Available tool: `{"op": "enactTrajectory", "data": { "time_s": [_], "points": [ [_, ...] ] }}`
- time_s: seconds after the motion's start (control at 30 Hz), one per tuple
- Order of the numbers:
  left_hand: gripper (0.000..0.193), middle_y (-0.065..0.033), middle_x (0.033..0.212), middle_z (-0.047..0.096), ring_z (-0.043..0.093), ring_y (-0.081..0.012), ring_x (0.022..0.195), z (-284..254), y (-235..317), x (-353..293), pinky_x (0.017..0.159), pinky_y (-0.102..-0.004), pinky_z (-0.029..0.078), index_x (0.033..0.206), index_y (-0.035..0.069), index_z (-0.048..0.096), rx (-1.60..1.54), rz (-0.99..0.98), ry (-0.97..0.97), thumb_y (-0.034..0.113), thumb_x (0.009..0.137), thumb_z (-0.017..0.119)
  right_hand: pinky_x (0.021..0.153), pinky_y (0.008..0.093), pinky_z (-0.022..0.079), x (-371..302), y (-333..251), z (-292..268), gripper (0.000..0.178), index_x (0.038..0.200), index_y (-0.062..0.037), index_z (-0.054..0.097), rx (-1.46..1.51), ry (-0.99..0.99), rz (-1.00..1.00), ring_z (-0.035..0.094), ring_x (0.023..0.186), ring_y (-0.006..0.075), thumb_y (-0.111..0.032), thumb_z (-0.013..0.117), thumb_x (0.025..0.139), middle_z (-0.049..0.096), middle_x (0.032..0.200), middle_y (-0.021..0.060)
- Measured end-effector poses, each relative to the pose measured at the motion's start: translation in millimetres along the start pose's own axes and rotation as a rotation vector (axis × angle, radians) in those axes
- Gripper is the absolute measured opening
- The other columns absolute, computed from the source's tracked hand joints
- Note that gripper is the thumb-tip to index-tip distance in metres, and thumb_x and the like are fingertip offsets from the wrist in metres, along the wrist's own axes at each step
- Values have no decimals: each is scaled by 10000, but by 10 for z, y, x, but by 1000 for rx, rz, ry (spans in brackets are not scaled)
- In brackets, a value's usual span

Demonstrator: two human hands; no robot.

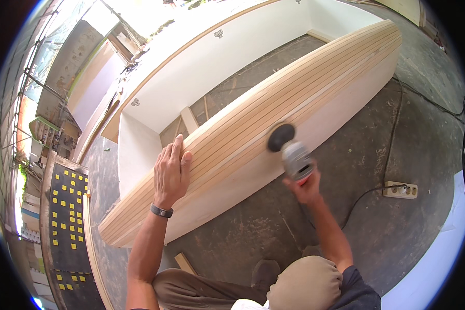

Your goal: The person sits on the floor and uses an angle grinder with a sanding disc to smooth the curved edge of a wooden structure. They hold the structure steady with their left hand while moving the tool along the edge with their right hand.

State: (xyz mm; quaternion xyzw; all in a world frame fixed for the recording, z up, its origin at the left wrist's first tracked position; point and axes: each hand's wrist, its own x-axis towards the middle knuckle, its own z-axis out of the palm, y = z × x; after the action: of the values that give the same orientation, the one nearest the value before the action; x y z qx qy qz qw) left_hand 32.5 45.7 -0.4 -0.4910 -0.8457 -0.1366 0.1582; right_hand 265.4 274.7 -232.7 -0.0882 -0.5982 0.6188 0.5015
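A long cabinet-like frame lies on its side, its near face a bowed panel of narrow wooden strips [248, 108] above a white side [341, 113]. My left hand [171, 173] rests flat on the strips left of the middle, fingers stretched toward the far edge. In my right hand [305, 188], an angle grinder [297, 160] with a grey body is gripped by its near end. Its round black sanding pad [281, 137] is against or just over the strips near their lower edge; contact cannot be made out. The tool is slightly blurred.
A white power strip [400, 190] lies on the concrete floor [253, 227] at right, with a black cable [364, 199] plugged in. Another cable runs behind it. A wood offcut [185, 263] lies near my leg. At left stands a dark board [67, 217] dotted with yellow squares.
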Motion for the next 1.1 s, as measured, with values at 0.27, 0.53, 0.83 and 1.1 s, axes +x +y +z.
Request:
{"op": "enactTrajectory", "data": {
  "time_s": [0.27,0.53,0.83,1.1],
  "points": [
    [450,-244,1143,751,693,-424,1096,82,-128,-99,993,-497,496,1249,-41,705,49,-231,107,319,1127,463,771,400,629,29,-370,265,899,1315,25,615,-699,-429,-278,788,933,307,-430,1020,654,750,1060,187],
    [406,-219,1086,743,683,-418,1042,27,-32,-75,963,-500,495,1135,-24,706,41,-243,89,293,1126,453,894,352,583,20,-37,-38,631,1309,19,635,37,46,186,723,1005,180,-226,935,812,752,1160,94],
    [367,-225,1030,734,673,-425,1000,62,-112,-61,922,-506,503,1073,-17,716,-35,-252,139,256,1109,472,877,402,617,-108,-292,235,786,1349,19,607,-365,-232,45,771,1044,206,-352,986,770,766,1158,164],
    [359,-241,990,724,667,-434,957,65,-106,-48,891,-513,506,1043,-22,721,-33,-305,134,228,1103,471,838,376,619,15,-374,103,739,1344,14,597,-350,-185,94,771,1005,211,-364,954,819,761,1139,169]
  ]
}}
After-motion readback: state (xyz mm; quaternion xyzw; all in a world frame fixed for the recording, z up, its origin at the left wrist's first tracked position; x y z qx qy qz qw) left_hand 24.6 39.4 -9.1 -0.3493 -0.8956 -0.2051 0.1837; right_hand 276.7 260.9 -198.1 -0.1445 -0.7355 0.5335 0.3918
